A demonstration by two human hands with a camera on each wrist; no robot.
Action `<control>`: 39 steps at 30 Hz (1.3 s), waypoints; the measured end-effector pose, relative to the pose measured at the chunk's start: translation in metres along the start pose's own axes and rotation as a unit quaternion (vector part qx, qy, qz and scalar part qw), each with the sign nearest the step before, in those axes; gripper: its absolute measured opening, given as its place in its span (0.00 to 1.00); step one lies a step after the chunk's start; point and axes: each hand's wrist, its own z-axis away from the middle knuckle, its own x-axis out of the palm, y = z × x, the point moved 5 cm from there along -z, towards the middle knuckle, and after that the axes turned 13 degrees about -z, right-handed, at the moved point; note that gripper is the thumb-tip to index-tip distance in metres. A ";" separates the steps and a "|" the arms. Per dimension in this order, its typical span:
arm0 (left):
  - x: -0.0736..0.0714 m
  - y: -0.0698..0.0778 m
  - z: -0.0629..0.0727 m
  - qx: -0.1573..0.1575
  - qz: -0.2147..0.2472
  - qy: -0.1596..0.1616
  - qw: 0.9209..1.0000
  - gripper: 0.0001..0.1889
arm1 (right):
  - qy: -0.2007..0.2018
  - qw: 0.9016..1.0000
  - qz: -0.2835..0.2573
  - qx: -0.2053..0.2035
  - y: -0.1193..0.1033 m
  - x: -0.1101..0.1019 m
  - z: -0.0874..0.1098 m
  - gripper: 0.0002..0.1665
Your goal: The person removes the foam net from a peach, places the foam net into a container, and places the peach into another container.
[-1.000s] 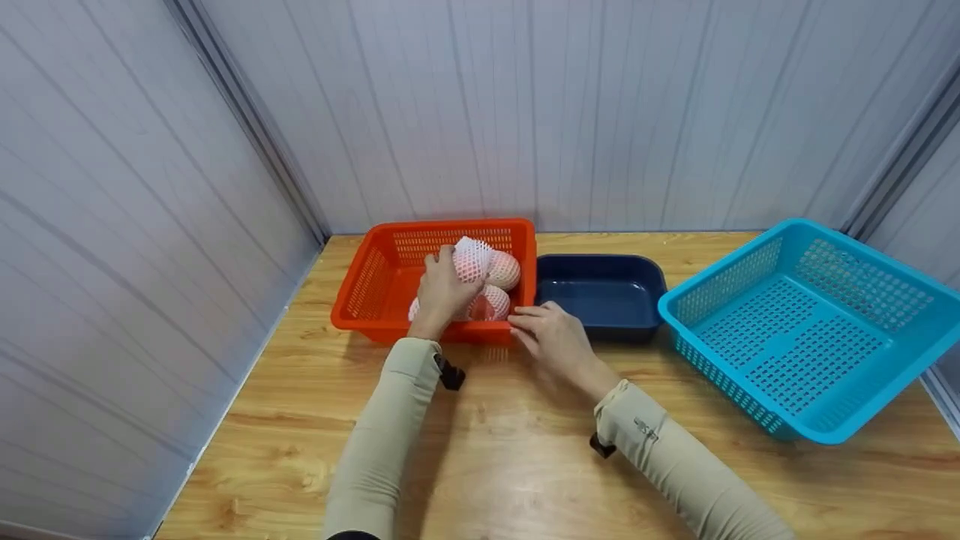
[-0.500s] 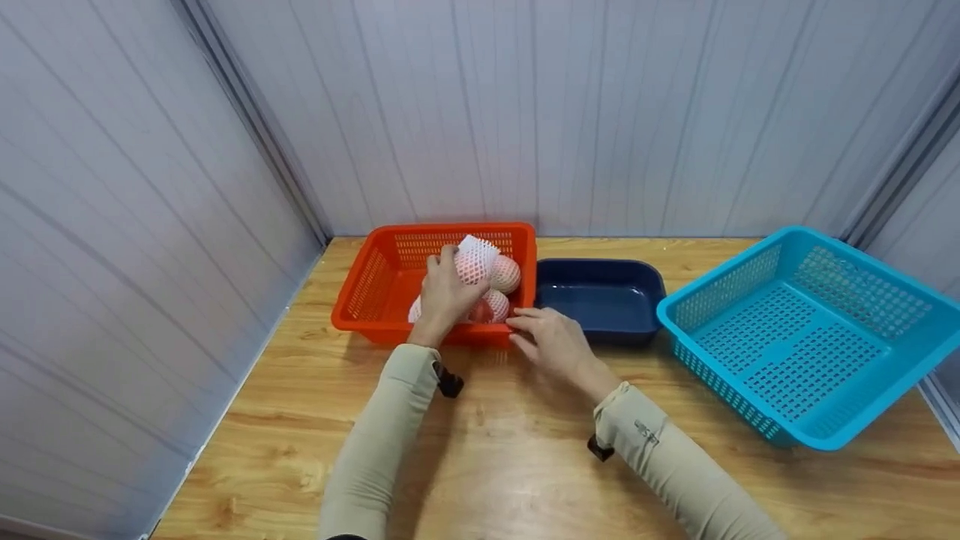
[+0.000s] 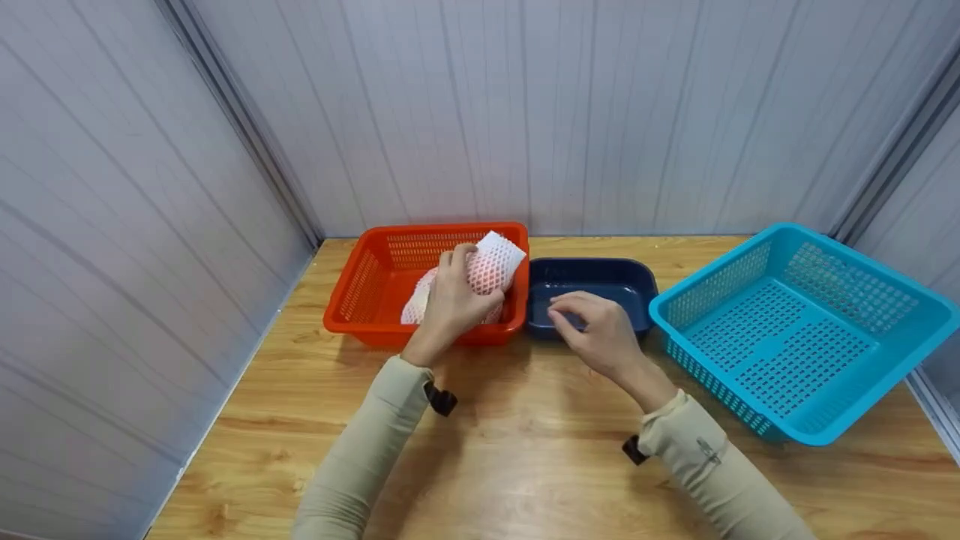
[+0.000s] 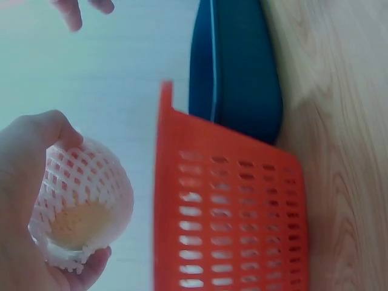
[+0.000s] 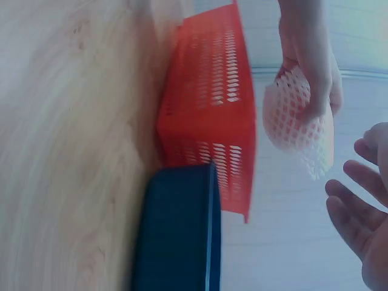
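Observation:
My left hand [image 3: 450, 307] grips a reddish fruit [image 3: 491, 268] wrapped in a white foam net. In the left wrist view the net's open end bares yellowish-red skin, and the fruit [image 4: 91, 200] stands above the rim of the orange-red basket [image 4: 227, 206]. More netted fruit [image 3: 416, 301] lies inside that basket, mostly hidden behind the left hand. My right hand [image 3: 604, 337] hovers over the front of the dark blue tub [image 3: 555, 277], holding nothing. Its fingers [image 5: 354, 212] are loosely bent and apart from the fruit in the right wrist view.
To the right of the tub a large turquoise basket [image 3: 814, 334] stands at an angle, its near side close to the right forearm. All containers rest on a wooden table [image 3: 517, 465]. Pale panel walls [image 3: 562, 120] close off the back and sides.
My left hand has lifted the netted fruit up and to the right inside the basket's outline. My right hand has left the basket's front corner and moved right, over the tub.

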 end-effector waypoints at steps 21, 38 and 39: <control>0.001 0.044 0.064 0.260 0.112 -0.166 0.945 0.37 | 0.045 0.997 -0.064 -0.025 -0.027 -0.054 0.023 0.04; 0.040 0.072 0.084 0.283 0.120 -0.228 0.924 0.38 | 0.007 0.997 -0.073 0.040 -0.013 -0.061 0.040 0.09; 0.041 0.072 0.085 0.282 0.121 -0.230 0.924 0.38 | 0.005 0.996 -0.072 0.046 -0.011 -0.061 0.041 0.08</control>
